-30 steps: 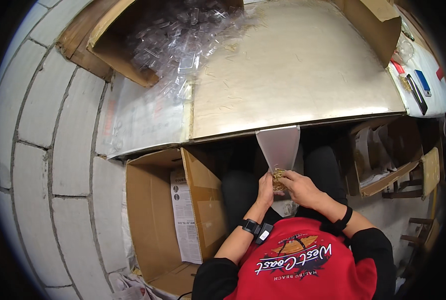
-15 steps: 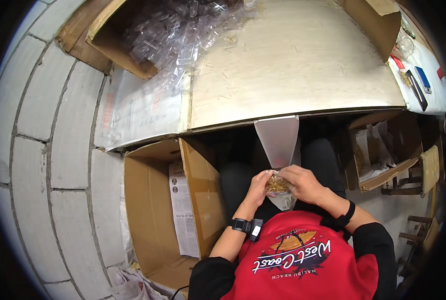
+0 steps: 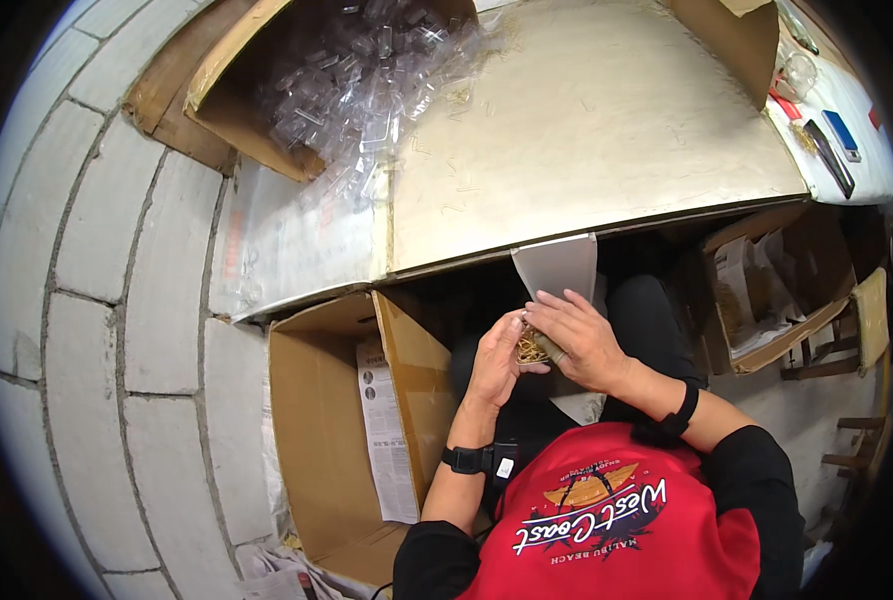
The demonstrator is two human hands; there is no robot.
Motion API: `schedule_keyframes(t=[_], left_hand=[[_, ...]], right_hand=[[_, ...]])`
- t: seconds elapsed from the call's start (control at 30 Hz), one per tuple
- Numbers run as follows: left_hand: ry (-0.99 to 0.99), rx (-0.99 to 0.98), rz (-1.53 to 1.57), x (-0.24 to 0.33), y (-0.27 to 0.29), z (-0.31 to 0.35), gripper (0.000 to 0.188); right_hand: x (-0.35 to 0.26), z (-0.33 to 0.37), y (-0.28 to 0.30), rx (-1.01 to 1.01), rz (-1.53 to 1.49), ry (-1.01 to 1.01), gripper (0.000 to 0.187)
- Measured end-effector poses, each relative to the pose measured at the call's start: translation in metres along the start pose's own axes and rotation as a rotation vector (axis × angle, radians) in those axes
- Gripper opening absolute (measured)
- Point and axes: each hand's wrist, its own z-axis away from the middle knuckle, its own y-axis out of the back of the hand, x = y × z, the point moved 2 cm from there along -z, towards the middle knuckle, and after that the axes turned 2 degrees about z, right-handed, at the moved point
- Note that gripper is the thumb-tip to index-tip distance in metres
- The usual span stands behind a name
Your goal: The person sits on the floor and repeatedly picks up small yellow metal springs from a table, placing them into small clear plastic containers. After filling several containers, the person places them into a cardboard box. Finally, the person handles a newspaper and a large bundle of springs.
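Two hands are showing, the left hand (image 3: 494,362) and the right hand (image 3: 581,340), sharing one cluster of gold bits (image 3: 532,347). Two wristbands are showing. One open cardboard box (image 3: 351,440) is sitting at seven o'clock, and one box of clear plastic pieces (image 3: 366,80), too many to count, at eleven.

Place: packing workshop | signs: bare block wall (image 3: 116,300), cardboard boxes (image 3: 336,440), heap of clear plastic cases (image 3: 356,80), worktable (image 3: 586,130)
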Motion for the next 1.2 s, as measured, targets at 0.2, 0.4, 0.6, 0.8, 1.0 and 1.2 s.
schedule_keyframes(t=[0.2, 0.4, 0.6, 0.8, 1.0, 1.2], left_hand=[[-0.023, 0.054, 0.108, 0.006, -0.011, -0.002, 0.034], [-0.063, 0.124, 0.08, -0.001, -0.012, -0.007, 0.024], [0.015, 0.195, -0.033, -0.002, 0.027, 0.004, 0.022], [0.145, 0.286, 0.089, -0.049, 0.1, 0.02, 0.022], [0.162, 0.313, 0.045, -0.069, 0.083, -0.007, 0.02], [0.222, 0.321, 0.072, -0.077, 0.09, -0.024, 0.024]], right_hand=[[-0.002, 0.008, 0.009, 0.022, 0.112, 0.1, 0.046], [0.001, 0.005, 0.02, 0.08, -0.013, 0.028, 0.043], [0.024, -0.064, 0.043, 0.166, -0.075, -0.052, 0.033], [0.081, -0.214, -0.03, -0.224, 0.184, -0.095, 0.021], [0.137, -0.315, -0.08, -0.16, 0.237, -0.082, 0.028], [0.11, -0.286, -0.078, -0.552, 0.312, 0.205, 0.041]])
